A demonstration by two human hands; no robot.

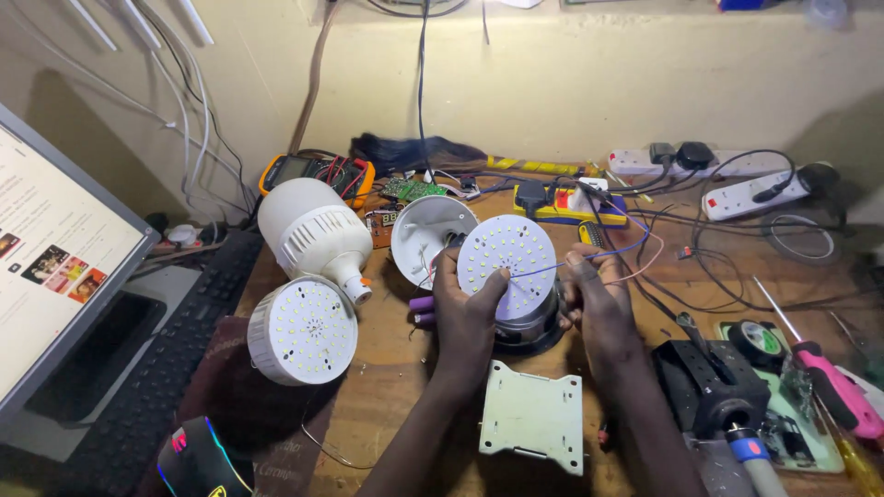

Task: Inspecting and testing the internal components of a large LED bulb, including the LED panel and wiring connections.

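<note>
White LED disc [507, 265], frame centre, pinched by left hand [467, 308]; right hand [597, 299] pinching two wires [615, 250]; two bulbs [308, 235] at left.

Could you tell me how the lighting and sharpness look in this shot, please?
Head view: warm, dim light with dark corners; the monitor at left is blown out with glare; the LED disc in the left hand is bright but its dots stay sharp; the right hand is crisp too; the monitor's edges bow slightly from wide-angle distortion.
</note>
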